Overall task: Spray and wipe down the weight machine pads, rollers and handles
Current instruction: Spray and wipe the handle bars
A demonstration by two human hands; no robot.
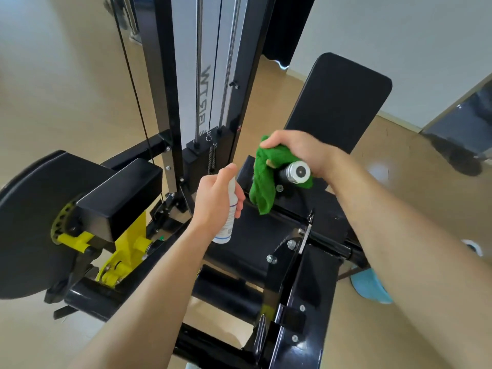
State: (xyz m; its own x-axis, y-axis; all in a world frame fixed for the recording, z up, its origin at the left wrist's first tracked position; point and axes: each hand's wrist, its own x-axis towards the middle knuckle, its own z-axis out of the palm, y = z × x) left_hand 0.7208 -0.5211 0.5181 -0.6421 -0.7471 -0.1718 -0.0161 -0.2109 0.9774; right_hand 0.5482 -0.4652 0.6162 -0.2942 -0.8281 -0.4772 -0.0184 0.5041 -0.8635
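Now the handle (297, 171) of the weight machine sits wrapped in a green cloth (262, 182), gripped by the right hand (300, 150).
Its silver end cap pokes out of the cloth, just in front of the black back pad (338, 102) and above the black seat pad (253, 241); the right hand's fingers curl over cloth and handle together, and a loose fold of cloth hangs down on the left. Just beside it, the left hand (215, 201) grips a white spray bottle (229, 222) upright, the index finger raised on top. Behind stands the white weight tower (213, 62) with its cables; at left are a yellow bracket (127, 251) and a round black disc (26, 222), all on a tan floor (66, 89).
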